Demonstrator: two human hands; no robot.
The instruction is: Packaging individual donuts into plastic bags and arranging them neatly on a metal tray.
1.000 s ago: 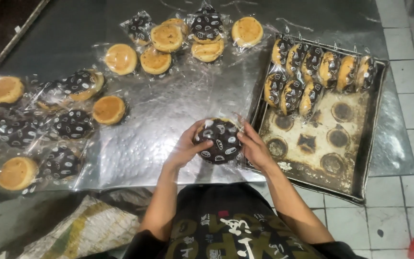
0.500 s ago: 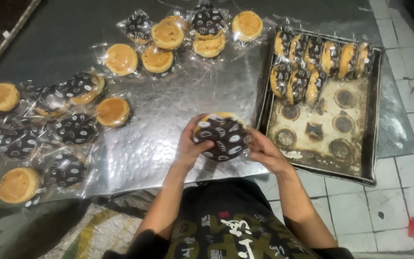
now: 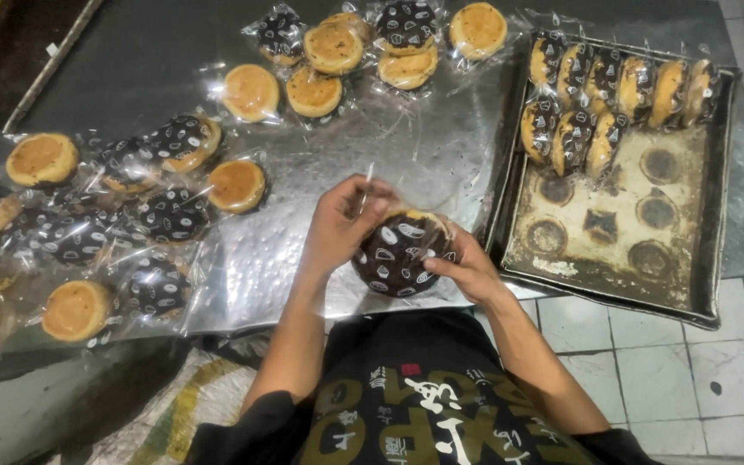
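While both hands gripped one wrapped bun point(image 3: 402, 251) just above the steel table's point(image 3: 424, 146) near edge, left hand point(image 3: 337, 228) fingers pinched the clear wrapper's top and right hand point(image 3: 467, 269) cupped it underneath. Risk: thin film could tear or slip, dropping the bun off the edge; the baking tray point(image 3: 716, 207) overhung the table's right side, easily knocked.

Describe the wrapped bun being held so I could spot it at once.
Start at the dark baking tray on the right, then look just left of its near corner. There both hands grip one round bun in black patterned wrap, the only bun lifted off the steel table.
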